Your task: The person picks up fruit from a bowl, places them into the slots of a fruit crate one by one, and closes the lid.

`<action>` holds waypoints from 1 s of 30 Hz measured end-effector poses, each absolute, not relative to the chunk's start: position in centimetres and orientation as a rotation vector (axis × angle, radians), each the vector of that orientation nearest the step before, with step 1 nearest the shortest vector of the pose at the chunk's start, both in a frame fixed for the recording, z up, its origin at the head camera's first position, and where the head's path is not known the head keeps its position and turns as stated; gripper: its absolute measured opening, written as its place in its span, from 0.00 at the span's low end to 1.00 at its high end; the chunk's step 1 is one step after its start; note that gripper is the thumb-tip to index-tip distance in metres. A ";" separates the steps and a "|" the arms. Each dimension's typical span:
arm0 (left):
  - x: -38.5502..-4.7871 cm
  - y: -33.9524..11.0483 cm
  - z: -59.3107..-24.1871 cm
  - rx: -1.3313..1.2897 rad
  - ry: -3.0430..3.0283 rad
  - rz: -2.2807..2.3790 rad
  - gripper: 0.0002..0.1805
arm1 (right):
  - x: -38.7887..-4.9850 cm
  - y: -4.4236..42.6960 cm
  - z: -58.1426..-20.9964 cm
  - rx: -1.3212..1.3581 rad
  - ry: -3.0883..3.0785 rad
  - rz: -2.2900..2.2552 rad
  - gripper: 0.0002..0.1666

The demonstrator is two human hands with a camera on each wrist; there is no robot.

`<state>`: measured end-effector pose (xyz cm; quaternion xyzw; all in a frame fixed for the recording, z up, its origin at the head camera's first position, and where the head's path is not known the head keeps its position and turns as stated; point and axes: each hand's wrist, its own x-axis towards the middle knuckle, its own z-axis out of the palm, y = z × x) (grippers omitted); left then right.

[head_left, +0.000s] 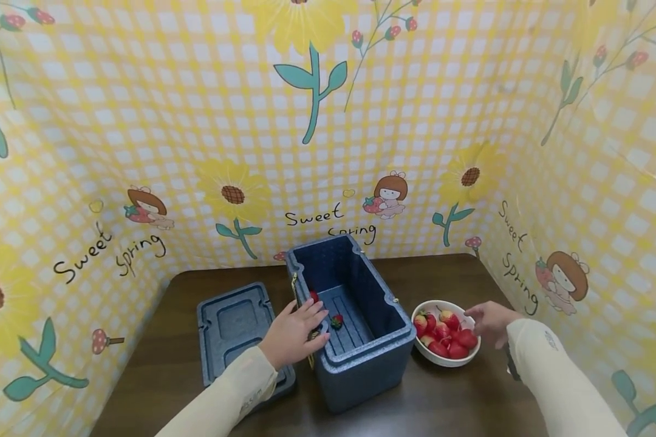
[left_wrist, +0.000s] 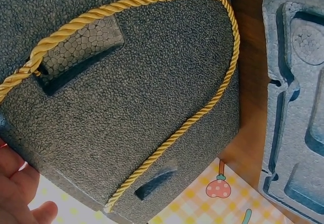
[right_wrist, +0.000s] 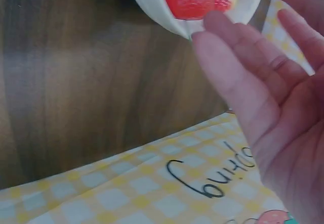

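Note:
A blue foam box (head_left: pixel 363 376) stands uncovered on the table. My left hand (head_left: pixel 295 334) rests on its left rim, fingers stretched over the edge; in the left wrist view the fingertips (left_wrist: pixel 17 176) lie at that rim. Inside the box are a strawberry (head_left: pixel 336 321) on the floor and a red fruit (head_left: pixel 314 296) partly hidden by the left wall and hand. To the right, a white bowl (head_left: pixel 443 362) holds several red strawberries (head_left: pixel 441 331). My right hand (head_left: pixel 492 318) is at the bowl's right edge, its fingers loosely bent with nothing held.
The box's lid (head_left: pixel 235 321) lies on the dark wooden table (head_left: pixel 158 370) left of the box. A yellow rope (left_wrist: pixel 235 42) hangs along the box's outer side. Patterned yellow checked cloth (head_left: pixel 317 164) walls in the back and both sides.

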<state>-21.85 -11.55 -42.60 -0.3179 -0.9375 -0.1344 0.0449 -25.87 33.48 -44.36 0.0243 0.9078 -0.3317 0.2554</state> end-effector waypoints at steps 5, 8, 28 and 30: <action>-21.8 -11.5 -42.8 -0.982 -2.866 -0.433 0.29 | -25.0 33.9 -45.7 0.092 2.469 -0.907 0.31; -21.8 -11.6 -42.7 -0.965 -2.868 -0.425 0.28 | -25.0 33.7 -46.3 0.103 2.504 -0.953 0.30; -21.8 -11.5 -43.1 -0.946 -2.825 -0.422 0.28 | -24.9 34.0 -50.3 0.199 2.578 -1.090 0.29; -22.0 -11.5 -42.9 -0.944 -2.816 -0.409 0.28 | -25.1 33.9 -50.3 0.224 2.563 -1.162 0.30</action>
